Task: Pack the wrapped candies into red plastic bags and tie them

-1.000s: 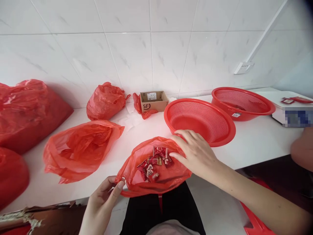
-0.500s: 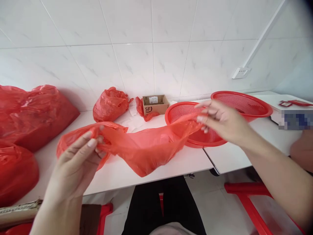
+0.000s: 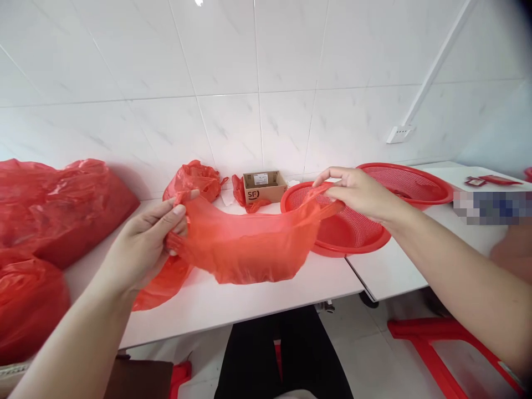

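A thin red plastic bag [image 3: 253,249] is stretched between my two hands above the white table [image 3: 233,305]. My left hand [image 3: 153,238] pinches its left side, the thumb pressed against the fingers. My right hand [image 3: 353,194] grips the upper right corner between thumb and fingertips, in front of the near red basket [image 3: 341,235]. The bag sags in the middle; whether anything lies in it I cannot tell. Below my left hand another red plastic bag [image 3: 162,285] rests on the table, partly hidden.
Full red bags [image 3: 62,210] crowd the left side. By the wall are a tied red bag [image 3: 195,180] and a small cardboard box [image 3: 266,191]. A second red basket [image 3: 440,194] stands at right, near another person's arm [image 3: 511,249]. A red stool [image 3: 440,330] is below.
The held bag is spread flatter and wider, its lower edge higher. My left hand has moved up and right, my right hand slightly left. The view has tilted up a little.
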